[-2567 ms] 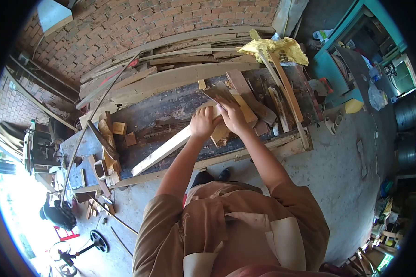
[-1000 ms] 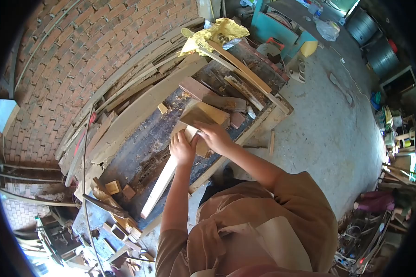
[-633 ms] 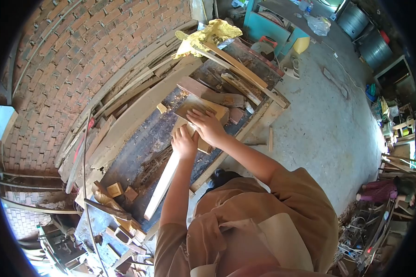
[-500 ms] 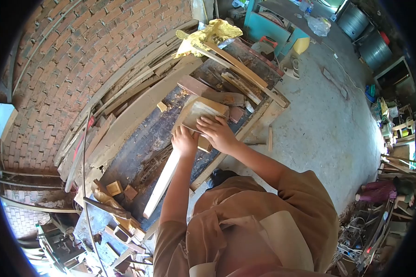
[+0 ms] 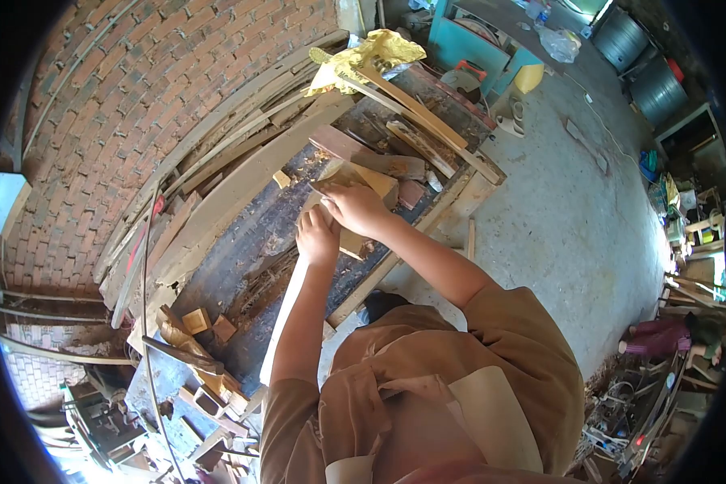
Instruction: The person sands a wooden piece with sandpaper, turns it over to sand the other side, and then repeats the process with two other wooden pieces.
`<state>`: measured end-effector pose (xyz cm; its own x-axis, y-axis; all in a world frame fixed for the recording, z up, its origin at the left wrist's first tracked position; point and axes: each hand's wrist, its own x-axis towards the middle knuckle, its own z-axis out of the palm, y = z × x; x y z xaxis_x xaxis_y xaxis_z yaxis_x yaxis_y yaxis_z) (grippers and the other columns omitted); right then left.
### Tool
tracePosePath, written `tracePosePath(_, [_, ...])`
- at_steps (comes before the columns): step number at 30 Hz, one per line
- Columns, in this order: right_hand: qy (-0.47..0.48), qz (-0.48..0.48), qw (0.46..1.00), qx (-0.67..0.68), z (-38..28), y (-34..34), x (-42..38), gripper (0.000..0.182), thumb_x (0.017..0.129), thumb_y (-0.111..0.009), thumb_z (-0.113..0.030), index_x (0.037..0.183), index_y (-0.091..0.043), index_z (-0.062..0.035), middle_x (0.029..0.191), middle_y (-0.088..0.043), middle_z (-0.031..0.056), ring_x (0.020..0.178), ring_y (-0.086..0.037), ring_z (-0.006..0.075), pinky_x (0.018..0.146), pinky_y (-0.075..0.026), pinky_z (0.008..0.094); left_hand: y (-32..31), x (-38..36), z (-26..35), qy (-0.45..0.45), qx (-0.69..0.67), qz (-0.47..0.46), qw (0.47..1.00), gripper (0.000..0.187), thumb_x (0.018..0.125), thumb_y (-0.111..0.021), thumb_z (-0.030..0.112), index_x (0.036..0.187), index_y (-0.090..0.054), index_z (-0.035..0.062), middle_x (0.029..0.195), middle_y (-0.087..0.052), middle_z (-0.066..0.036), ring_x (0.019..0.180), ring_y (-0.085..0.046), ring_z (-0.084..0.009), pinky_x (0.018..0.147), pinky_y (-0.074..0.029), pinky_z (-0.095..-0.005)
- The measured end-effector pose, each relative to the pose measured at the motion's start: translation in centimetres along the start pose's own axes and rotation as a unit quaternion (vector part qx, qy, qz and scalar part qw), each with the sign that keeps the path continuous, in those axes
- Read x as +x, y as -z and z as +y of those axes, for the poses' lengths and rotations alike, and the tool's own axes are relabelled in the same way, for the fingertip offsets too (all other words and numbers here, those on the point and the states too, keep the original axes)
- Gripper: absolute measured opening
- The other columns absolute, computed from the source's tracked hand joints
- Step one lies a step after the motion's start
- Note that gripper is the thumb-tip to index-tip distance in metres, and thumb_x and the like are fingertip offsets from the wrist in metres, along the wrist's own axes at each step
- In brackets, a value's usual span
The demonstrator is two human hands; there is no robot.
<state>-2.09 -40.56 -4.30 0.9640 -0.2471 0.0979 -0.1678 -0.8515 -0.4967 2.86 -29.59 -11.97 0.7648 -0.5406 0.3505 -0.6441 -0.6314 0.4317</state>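
A long pale wooden strip [image 5: 284,316] slants over the workbench [image 5: 250,234], its upper part hidden by my hands. My left hand [image 5: 318,235] is closed around it, fingers curled over the top. Just above, my right hand [image 5: 355,210] presses down with its fingers together, touching the left. A thin brownish edge shows at its fingertips; what it holds I cannot make out. Beneath and beside the hands rests a thick wooden block [image 5: 385,190], partly covered. A reddish-brown board [image 5: 343,145] lies beyond it.
Long planks [image 5: 218,202] lie stacked along the brick wall [image 5: 137,105]. A yellow cloth [image 5: 355,60] and narrow battens [image 5: 419,109] lie at the bench's far end. Offcuts [image 5: 197,321] sit at the near left. A person [image 5: 673,335] is at the far right.
My right hand has slid up and left across the block, its fingers now closer together. My left hand has shifted slightly left, and the strip's near end has swung behind my left forearm.
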Motion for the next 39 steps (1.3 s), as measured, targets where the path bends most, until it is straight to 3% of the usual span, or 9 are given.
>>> tracePosePath(1, [-0.076,-0.064,0.993,0.059,-0.3,0.5,0.3,0.027,0.085,-0.049,-0.021,0.109,-0.055,-0.0094,0.108,-0.058,0.0064,0.098,-0.055,0.0225,0.09,-0.037,0.0404,-0.1,0.0,-0.3,0.005,0.003,0.003,1.0,0.039,0.074,-0.06,0.028,0.1,-0.046,0.0016,0.092,-0.054,-0.018,0.084,-0.054,-0.0358,0.071,-0.046,-0.0429])
tracePosePath(3, [-0.037,-0.04,0.996,0.072,0.6,-1.0,0.3,0.031,0.085,-0.049,-0.021,0.113,-0.052,-0.0079,0.11,-0.057,0.0091,0.098,-0.054,0.0235,0.088,-0.04,0.0358,-0.5,-0.1,-0.9,-0.044,0.025,0.006,0.999,0.041,0.071,-0.063,0.031,0.097,-0.047,0.0032,0.087,-0.053,-0.014,0.08,-0.056,-0.0327,0.065,-0.049,-0.0411])
tracePosePath(5, [0.111,0.13,0.985,-0.027,2.1,-3.3,0.4,0.034,0.085,-0.049,-0.019,0.116,-0.05,-0.0053,0.115,-0.054,0.0118,0.104,-0.052,0.024,0.089,-0.039,0.0367,-0.8,-0.2,-1.3,-0.051,0.034,0.014,0.998,0.043,0.071,-0.064,0.031,0.099,-0.046,0.0039,0.088,-0.053,-0.013,0.08,-0.056,-0.0315,0.066,-0.048,-0.0398])
tracePosePath(9, [0.153,0.125,0.979,-0.042,3.5,-3.4,-1.5,0.035,0.083,-0.052,-0.015,0.116,-0.05,-0.0028,0.122,-0.048,0.0125,0.114,-0.045,0.0239,0.095,-0.034,0.038,-0.5,-0.6,-0.3,-0.051,0.053,0.029,0.997,0.044,0.07,-0.064,0.034,0.099,-0.047,0.0049,0.088,-0.053,-0.012,0.082,-0.056,-0.0289,0.066,-0.048,-0.0391])
tracePosePath(17, [0.159,0.078,0.984,-0.033,3.9,-1.6,-2.3,0.038,0.082,-0.053,-0.015,0.118,-0.05,-0.0054,0.124,-0.048,0.0089,0.116,-0.043,0.0207,0.095,-0.031,0.0381,-0.8,-0.4,-0.5,-0.034,0.056,0.028,0.997,0.046,0.067,-0.066,0.037,0.097,-0.048,0.0057,0.086,-0.054,-0.01,0.08,-0.056,-0.0274,0.062,-0.047,-0.0386])
tracePosePath(21, [0.169,0.086,0.979,-0.07,3.1,-3.0,0.3,0.035,0.083,-0.052,-0.018,0.117,-0.052,-0.0094,0.124,-0.048,0.0051,0.118,-0.042,0.0179,0.096,-0.03,0.0378,-0.9,-0.4,-0.9,-0.054,0.052,0.025,0.997,0.045,0.066,-0.066,0.036,0.095,-0.048,0.0067,0.084,-0.053,-0.009,0.078,-0.056,-0.0267,0.061,-0.047,-0.0381])
tracePosePath(26, [0.146,0.112,0.982,0.037,4.3,-2.5,-3.7,0.03,0.084,-0.051,-0.021,0.111,-0.056,-0.0096,0.119,-0.053,0.0035,0.114,-0.046,0.016,0.095,-0.03,0.0367,-0.4,-0.9,-0.4,-0.077,0.051,0.043,0.995,0.047,0.065,-0.066,0.039,0.093,-0.048,0.006,0.083,-0.053,-0.009,0.077,-0.055,-0.0265,0.062,-0.047,-0.0389])
tracePosePath(30, [0.156,0.127,0.979,-0.019,3.6,-2.2,-3.8,0.028,0.083,-0.052,-0.021,0.109,-0.058,-0.0118,0.117,-0.054,0.0,0.113,-0.047,0.0128,0.092,-0.03,0.0356,-0.5,-0.8,-0.9,-0.074,0.047,0.006,0.996,0.045,0.066,-0.065,0.036,0.092,-0.048,0.0043,0.082,-0.053,-0.011,0.077,-0.055,-0.0287,0.063,-0.046,-0.0394])
tracePosePath(39, [0.13,0.138,0.982,-0.005,2.8,-3.1,-2.8,0.03,0.081,-0.054,-0.02,0.11,-0.057,-0.0119,0.118,-0.054,0.0005,0.114,-0.046,0.0151,0.096,-0.029,0.0385,-0.7,-1.0,-0.7,-0.061,0.066,-0.006,0.996,0.047,0.065,-0.066,0.035,0.095,-0.048,0.0037,0.086,-0.052,-0.01,0.082,-0.054,-0.0271,0.065,-0.045,-0.0387])
